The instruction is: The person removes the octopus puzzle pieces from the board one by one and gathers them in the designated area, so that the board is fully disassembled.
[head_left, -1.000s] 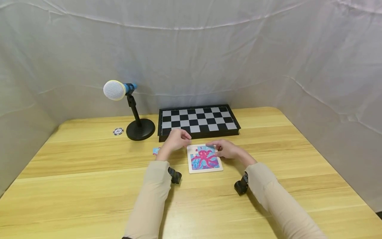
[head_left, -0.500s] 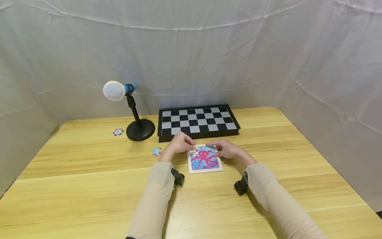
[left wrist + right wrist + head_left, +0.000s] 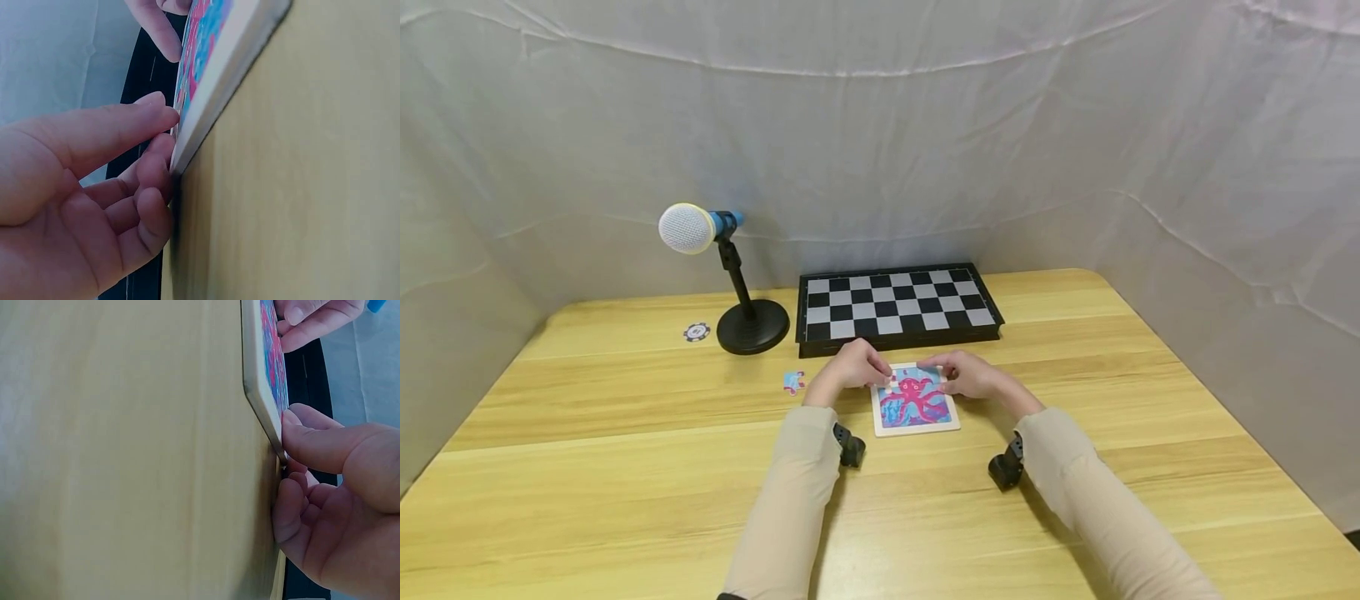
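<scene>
A square jigsaw puzzle board [image 3: 917,431] with a pale frame and a pink octopus on blue lies on the table. At its upper left corner, my left hand [image 3: 853,364] pinches a small puzzle piece against the surface; the fingers mostly hide that piece. In the left wrist view the thumb [image 3: 140,119] reaches right to the board's edge, the other fingers curled below it. My right hand [image 3: 972,375] grips the board's right side, its thumb [image 3: 306,442] on the frame in the right wrist view. A loose puzzle piece [image 3: 793,382], blue and pink, lies left of my left hand.
Behind the board sits a black-and-white chessboard [image 3: 898,304], close beyond both hands. A microphone [image 3: 688,227] on a black round-based stand [image 3: 752,327] is at the back left, beside a poker chip [image 3: 697,331]. A pale curtain [image 3: 880,150] surrounds the table.
My left hand has moved right and slightly nearer, onto the board's upper left corner, uncovering the loose piece on the table. The right hand and the board have stayed put.
</scene>
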A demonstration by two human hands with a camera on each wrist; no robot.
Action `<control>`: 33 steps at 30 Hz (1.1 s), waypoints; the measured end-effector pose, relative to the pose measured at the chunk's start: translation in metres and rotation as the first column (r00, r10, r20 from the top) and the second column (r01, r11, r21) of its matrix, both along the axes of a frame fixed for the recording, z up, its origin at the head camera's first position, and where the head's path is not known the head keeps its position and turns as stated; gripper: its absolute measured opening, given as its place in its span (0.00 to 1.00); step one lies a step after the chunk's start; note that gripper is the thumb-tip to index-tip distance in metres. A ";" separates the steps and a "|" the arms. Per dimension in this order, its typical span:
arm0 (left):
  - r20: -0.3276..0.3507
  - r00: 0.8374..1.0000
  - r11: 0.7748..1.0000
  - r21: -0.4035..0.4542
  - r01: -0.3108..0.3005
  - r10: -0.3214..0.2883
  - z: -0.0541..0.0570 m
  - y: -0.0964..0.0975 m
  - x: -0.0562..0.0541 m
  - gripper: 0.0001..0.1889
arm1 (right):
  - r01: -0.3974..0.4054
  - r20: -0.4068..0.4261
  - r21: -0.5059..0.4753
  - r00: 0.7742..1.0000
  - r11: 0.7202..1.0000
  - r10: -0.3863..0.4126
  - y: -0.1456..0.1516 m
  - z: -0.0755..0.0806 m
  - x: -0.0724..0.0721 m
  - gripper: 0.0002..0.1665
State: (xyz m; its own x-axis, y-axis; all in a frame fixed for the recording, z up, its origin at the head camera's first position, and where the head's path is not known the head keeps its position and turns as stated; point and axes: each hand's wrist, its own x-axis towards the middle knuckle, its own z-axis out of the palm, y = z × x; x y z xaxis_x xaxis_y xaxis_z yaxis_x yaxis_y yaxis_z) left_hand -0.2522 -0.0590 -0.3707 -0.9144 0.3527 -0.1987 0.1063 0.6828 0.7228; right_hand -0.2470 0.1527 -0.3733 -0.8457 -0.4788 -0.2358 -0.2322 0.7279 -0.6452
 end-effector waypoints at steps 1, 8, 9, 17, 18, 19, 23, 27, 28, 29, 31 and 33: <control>0.004 1.000 1.000 -0.004 0.000 0.000 0.000 0.000 0.000 0.05 | -0.002 -0.001 -0.002 1.000 1.000 0.002 0.000 0.000 0.000 0.25; 0.016 1.000 1.000 -0.018 -0.002 0.002 0.001 0.003 -0.001 0.05 | 0.017 0.004 -0.021 1.000 1.000 -0.017 0.001 0.000 0.000 0.24; 0.019 1.000 1.000 -0.016 -0.004 0.004 0.001 0.003 -0.001 0.04 | 0.021 0.006 -0.022 1.000 1.000 -0.021 0.001 0.000 0.000 0.24; 0.037 0.999 1.000 0.011 -0.023 0.023 0.000 0.004 -0.001 0.05 | 0.051 0.028 -0.019 0.998 0.999 -0.050 0.000 0.000 0.000 0.24; 0.038 0.999 1.000 0.012 -0.026 0.025 0.000 0.004 -0.001 0.05 | 0.051 0.027 -0.019 0.998 0.998 -0.051 0.000 0.000 0.000 0.24; 0.041 0.999 0.999 0.016 -0.032 0.031 0.000 0.004 -0.001 0.05 | 0.052 0.026 -0.019 0.998 0.998 -0.051 0.000 0.000 -0.001 0.24; 0.039 0.998 0.999 0.013 -0.051 0.050 0.000 0.005 -0.001 0.04 | 0.050 0.016 -0.011 0.999 0.999 -0.050 0.001 0.000 -0.001 0.24; 0.031 0.998 0.998 0.018 -0.062 0.062 0.000 0.006 -0.002 0.03 | 0.056 0.017 -0.010 0.998 0.998 -0.056 0.000 0.000 -0.001 0.24; 0.030 0.997 0.998 0.021 -0.067 0.066 0.000 0.007 -0.002 0.03 | 0.059 0.018 -0.012 0.998 0.998 -0.059 0.000 0.000 0.000 0.24; 0.031 0.997 0.997 0.022 -0.072 0.071 0.000 0.007 -0.002 0.03 | 0.063 0.020 -0.015 0.998 0.998 -0.063 0.000 0.000 0.000 0.24; 0.034 0.996 0.996 0.024 -0.084 0.083 0.000 0.008 -0.002 0.03 | 0.066 0.022 -0.017 0.998 0.998 -0.066 0.000 0.000 0.000 0.24; 0.037 0.995 0.995 0.020 -0.094 0.094 0.000 0.009 -0.002 0.03 | 0.069 0.022 -0.019 0.997 0.997 -0.068 -0.001 -0.001 0.000 0.24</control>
